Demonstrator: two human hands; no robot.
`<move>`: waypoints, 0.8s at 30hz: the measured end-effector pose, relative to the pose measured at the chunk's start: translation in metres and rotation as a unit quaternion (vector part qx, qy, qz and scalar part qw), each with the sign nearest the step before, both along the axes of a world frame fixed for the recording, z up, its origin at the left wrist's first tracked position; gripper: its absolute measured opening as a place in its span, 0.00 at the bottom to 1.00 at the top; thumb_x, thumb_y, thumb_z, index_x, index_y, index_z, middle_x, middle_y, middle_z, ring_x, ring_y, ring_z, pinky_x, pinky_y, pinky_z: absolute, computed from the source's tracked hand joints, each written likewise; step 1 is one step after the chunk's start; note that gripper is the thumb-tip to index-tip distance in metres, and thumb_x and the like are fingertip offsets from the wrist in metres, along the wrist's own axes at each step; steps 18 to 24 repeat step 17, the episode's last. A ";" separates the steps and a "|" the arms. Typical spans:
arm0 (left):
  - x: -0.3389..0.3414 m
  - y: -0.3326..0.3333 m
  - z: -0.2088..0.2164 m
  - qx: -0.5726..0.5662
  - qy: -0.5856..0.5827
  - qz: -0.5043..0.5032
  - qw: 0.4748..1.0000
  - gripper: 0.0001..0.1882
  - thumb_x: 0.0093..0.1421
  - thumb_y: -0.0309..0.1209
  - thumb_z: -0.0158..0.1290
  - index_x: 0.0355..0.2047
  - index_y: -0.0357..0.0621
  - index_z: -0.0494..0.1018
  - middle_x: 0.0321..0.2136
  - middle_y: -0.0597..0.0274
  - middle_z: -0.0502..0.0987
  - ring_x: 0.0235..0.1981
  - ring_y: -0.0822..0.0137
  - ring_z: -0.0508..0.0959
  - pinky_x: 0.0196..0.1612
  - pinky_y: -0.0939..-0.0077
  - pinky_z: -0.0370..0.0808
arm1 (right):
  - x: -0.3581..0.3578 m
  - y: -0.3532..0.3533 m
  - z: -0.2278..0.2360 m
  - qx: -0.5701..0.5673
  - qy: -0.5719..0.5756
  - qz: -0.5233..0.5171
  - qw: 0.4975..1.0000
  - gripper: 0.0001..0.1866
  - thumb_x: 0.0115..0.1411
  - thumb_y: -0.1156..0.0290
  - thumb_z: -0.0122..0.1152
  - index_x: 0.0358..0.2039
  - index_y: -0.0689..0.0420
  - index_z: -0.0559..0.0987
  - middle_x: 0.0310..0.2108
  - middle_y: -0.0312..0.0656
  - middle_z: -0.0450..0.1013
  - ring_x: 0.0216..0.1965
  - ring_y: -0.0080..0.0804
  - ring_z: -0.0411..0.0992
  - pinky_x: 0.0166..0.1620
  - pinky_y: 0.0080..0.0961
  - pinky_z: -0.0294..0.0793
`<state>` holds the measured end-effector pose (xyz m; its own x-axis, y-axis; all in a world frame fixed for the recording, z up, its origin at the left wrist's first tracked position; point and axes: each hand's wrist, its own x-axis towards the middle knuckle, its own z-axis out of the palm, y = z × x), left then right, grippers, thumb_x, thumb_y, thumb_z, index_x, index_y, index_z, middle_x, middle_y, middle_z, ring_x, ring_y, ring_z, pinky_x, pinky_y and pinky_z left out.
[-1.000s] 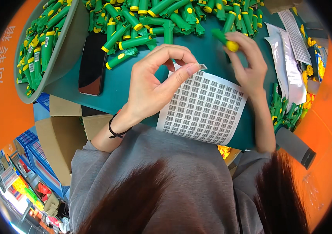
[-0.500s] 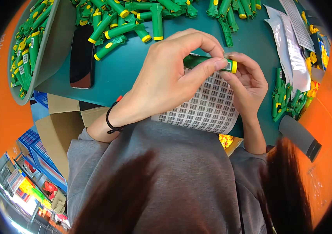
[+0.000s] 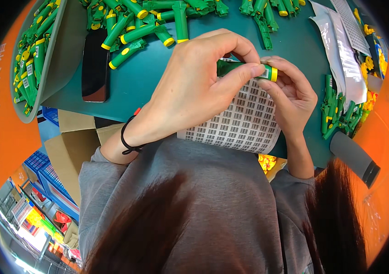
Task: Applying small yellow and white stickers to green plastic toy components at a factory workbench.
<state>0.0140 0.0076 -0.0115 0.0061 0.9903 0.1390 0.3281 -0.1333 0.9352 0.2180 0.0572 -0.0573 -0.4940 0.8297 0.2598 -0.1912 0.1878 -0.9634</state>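
Observation:
A small green tube (image 3: 224,68) with a yellow end lies sideways between my two hands, above the table. My left hand (image 3: 199,82) is closed round its body, thumb pressed near a small white label at the yellow end. The fingers and thumb of my right hand (image 3: 295,98) pinch the tube at that end. Part of the tube is hidden behind my left hand. Beneath both hands, a sheet of small printed labels (image 3: 245,125) curves over the table's near edge toward my body.
Green tubes (image 3: 135,29) are heaped at the back of the green table (image 3: 158,64). A grey bin (image 3: 55,50) of labelled tubes stands left, beside a black phone (image 3: 95,68). Right are plastic bags (image 3: 341,59), more green pieces (image 3: 336,109) and a grey cylinder (image 3: 353,157). An open cardboard box (image 3: 69,150) sits lower left.
Both hands keep their hold on the tube with only a slight shift. The small label at the yellow end shows a little differently under my left thumb. The whole view has moved slightly.

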 end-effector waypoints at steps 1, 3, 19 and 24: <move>0.000 0.000 0.000 -0.006 -0.003 0.002 1.000 0.05 0.59 0.24 0.60 0.35 0.35 0.78 0.36 0.60 0.81 0.41 0.70 0.78 0.50 0.74 0.73 | 0.000 0.000 0.001 -0.009 -0.001 0.002 1.000 0.23 0.53 0.92 0.64 0.51 0.70 0.76 0.53 0.53 0.73 0.54 0.38 0.74 0.58 0.32 0.75; 0.000 0.000 0.000 -0.011 -0.007 0.002 1.000 0.05 0.59 0.24 0.61 0.35 0.35 0.78 0.36 0.60 0.81 0.41 0.70 0.78 0.50 0.74 0.73 | 0.000 0.000 -0.001 0.000 0.000 0.001 1.000 0.22 0.53 0.91 0.64 0.51 0.70 0.76 0.52 0.53 0.73 0.53 0.37 0.74 0.58 0.32 0.76; -0.006 0.007 -0.021 -0.264 -0.177 -0.139 0.938 0.31 0.61 0.48 0.63 0.57 0.44 0.69 0.34 0.58 0.83 0.25 0.65 0.78 0.29 0.75 0.73 | 0.011 0.012 -0.008 -0.005 -0.019 0.095 0.995 0.23 0.53 0.87 0.68 0.50 0.65 0.78 0.51 0.53 0.74 0.59 0.46 0.70 0.62 0.36 0.70; -0.006 0.007 -0.021 -0.264 -0.177 -0.139 0.938 0.31 0.61 0.48 0.63 0.57 0.44 0.69 0.34 0.58 0.83 0.25 0.65 0.78 0.29 0.75 0.73 | 0.011 0.012 -0.008 -0.005 -0.019 0.095 0.995 0.23 0.53 0.87 0.68 0.50 0.65 0.78 0.51 0.53 0.74 0.59 0.46 0.70 0.62 0.36 0.70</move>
